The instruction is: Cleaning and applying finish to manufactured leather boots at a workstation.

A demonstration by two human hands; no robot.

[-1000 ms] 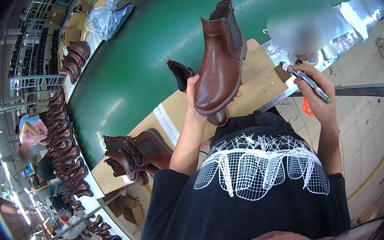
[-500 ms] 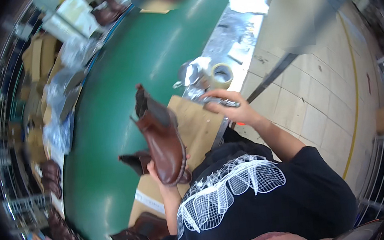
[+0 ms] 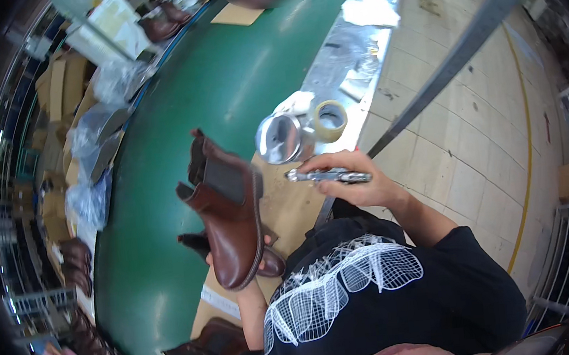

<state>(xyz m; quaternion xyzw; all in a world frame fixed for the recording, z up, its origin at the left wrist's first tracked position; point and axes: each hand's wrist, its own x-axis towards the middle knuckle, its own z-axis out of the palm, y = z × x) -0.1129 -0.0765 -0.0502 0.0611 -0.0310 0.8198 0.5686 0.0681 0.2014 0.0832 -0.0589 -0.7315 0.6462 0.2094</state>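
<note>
While aloft, boot [image 3: 229, 225] now more side-on

The boot [image 3: 232, 241] has a warm reddish brown colour, and its side panel [image 3: 224, 180] is dark grey. The slim tool [image 3: 345, 176] is silver with some black parts. The desk [image 3: 154, 210] is deep green, with whitish shine on it, while the cardboard sheet [image 3: 291, 208] is light brown. The tape roll [image 3: 330, 135] looks pale yellow. The shirt [image 3: 459, 284] is black and carries a white pattern of fine grids [image 3: 324, 302]. The floor [image 3: 460, 154] shows cream tiles and a yellow line [image 3: 526, 181].
</note>
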